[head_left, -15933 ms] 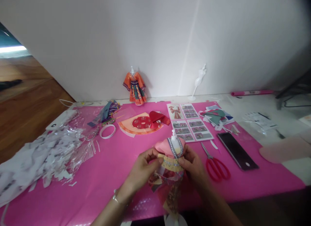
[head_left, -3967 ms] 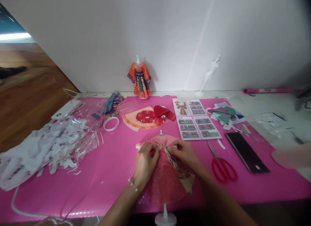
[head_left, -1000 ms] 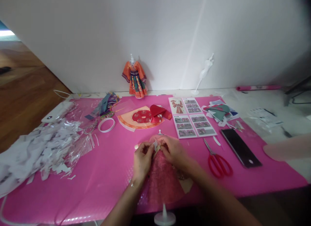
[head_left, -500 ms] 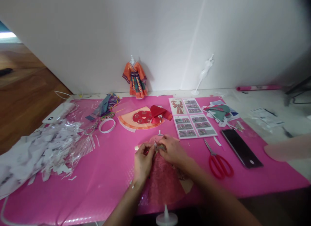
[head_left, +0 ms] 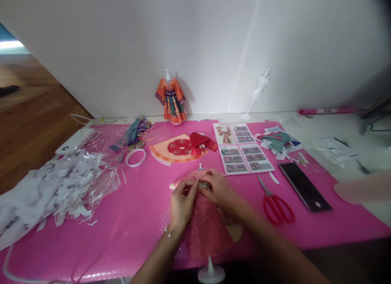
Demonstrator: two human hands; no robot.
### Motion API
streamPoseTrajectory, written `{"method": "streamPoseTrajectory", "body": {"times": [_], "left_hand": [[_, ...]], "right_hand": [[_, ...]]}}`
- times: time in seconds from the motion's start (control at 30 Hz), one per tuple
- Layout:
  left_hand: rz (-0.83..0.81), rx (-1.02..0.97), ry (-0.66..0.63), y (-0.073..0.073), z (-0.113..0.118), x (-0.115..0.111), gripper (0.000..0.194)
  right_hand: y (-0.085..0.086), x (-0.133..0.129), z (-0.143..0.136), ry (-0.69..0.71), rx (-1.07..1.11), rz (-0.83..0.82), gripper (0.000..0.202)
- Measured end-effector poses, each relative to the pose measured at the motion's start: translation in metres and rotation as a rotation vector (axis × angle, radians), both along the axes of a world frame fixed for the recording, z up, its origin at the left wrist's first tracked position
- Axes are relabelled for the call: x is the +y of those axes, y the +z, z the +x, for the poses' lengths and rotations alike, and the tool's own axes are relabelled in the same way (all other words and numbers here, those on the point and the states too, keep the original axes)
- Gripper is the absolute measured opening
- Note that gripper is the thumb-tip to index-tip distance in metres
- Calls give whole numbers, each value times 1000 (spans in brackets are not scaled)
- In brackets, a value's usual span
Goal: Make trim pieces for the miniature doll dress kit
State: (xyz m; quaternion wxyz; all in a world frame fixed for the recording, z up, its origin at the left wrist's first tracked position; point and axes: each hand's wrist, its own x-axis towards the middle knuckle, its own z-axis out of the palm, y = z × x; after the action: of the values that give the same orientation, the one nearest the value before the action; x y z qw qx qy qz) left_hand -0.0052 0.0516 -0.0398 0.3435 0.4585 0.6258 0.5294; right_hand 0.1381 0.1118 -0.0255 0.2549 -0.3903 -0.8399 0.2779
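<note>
Red doll dress (head_left: 207,225) on a white stand (head_left: 211,274) is smack in front of the person, by the near edge of the pink-covered tabletop (head_left: 131,235), long axis pointing away from the body, neck end farthest. Left hand (head_left: 183,203) and right hand (head_left: 222,191) meet at its waist, one per side, about equally close, fingertips pinched narrow on it; can't tell exactly which bit. Scissors (head_left: 276,208) and phone (head_left: 305,188) sit off right, booklet (head_left: 242,149) beyond.

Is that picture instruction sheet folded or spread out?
Spread out: the instruction sheet lies on the pink covering, four panels showing.
</note>
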Motion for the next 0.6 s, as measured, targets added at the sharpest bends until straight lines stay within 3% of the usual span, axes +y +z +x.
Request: {"method": "streamPoseTrajectory", "body": {"times": [0.23, 0.4, 0.6], "left_hand": [[99, 181, -103, 2, -3, 1, 11], [125, 259, -155, 0, -7, 2, 12], [143, 330, -213, 2, -8, 0, 14]], "right_hand": [[-1, -2, -6, 15, -13, -5, 2], [1, -2, -7, 35, -2, -7, 12], [4, -5, 1, 53, 86, -27, 40]]}}
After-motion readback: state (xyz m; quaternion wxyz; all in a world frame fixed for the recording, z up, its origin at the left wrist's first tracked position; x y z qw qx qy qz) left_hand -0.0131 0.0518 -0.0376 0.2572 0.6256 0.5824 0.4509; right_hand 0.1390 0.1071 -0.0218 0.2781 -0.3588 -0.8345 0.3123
